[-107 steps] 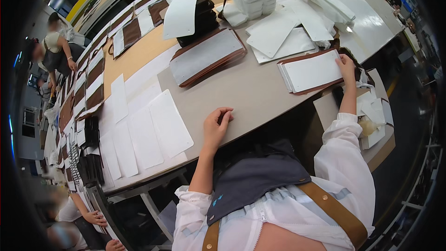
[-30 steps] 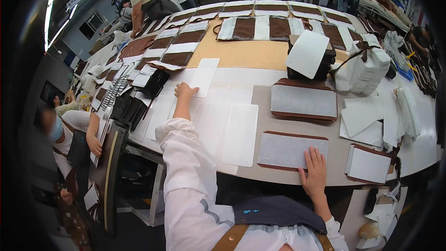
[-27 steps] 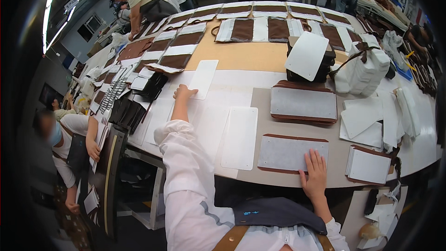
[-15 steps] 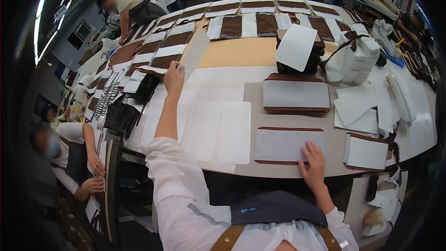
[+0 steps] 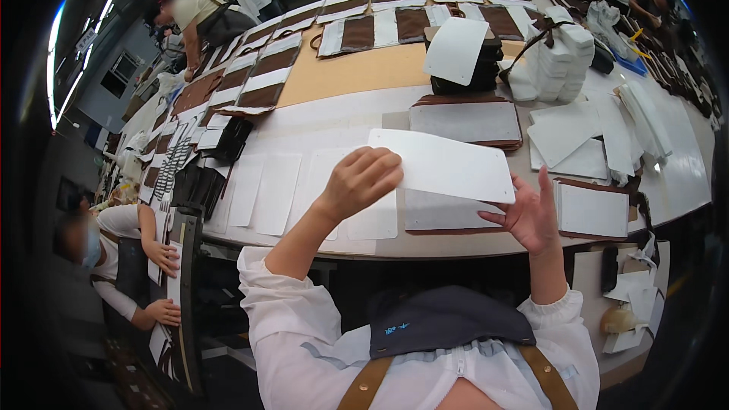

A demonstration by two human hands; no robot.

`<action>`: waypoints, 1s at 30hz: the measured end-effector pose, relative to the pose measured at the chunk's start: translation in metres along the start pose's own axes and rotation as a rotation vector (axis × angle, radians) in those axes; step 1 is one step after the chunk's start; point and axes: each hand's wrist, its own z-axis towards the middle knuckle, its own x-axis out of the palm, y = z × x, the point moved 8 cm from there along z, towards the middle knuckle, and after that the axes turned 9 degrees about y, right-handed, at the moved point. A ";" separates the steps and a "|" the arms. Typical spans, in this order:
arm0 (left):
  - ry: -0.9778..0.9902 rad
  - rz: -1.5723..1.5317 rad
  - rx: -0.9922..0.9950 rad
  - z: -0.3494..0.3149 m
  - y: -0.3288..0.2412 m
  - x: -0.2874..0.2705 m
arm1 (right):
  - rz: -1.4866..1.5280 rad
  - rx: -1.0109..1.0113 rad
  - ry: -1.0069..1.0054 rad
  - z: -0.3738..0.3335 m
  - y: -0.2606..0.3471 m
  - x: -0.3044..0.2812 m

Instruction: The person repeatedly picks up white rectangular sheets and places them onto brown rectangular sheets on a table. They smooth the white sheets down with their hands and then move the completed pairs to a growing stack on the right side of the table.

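A white sheet (image 5: 456,164) with rounded corners and small holes is pinched at its left end by my left hand (image 5: 360,182). It is held tilted above a brown leather panel with a pale panel on top (image 5: 444,215), which it partly hides. At the sheet's right corner, my right hand (image 5: 534,216) is open, fingers spread and thumb pointing left; whether it touches the sheet I cannot tell. Several similar white sheets (image 5: 279,193) lie overlapping in a row on the table to the left of the leather panel.
Behind lies another pale-topped leather stack (image 5: 465,120). On the right are a smaller stack (image 5: 592,211) and loose white pieces (image 5: 566,137). Dark stacked pieces (image 5: 484,68) and a white bundle (image 5: 560,64) stand farther back. A co-worker (image 5: 125,258) works at left.
My left hand has brought the white sheet from the far left down over the leather panel. My right hand has lifted off the panel and moved to the sheet's right end.
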 end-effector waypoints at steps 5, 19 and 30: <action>-0.052 -0.067 -0.005 -0.019 -0.033 0.028 | -0.347 -0.008 -0.301 -0.033 -0.008 -0.032; -0.164 -1.709 -1.331 -0.101 -0.063 0.149 | -0.577 -0.026 -0.406 -0.071 0.013 -0.074; -0.122 -1.419 -1.380 -0.111 -0.074 0.156 | -0.548 0.054 -0.514 -0.071 -0.006 -0.124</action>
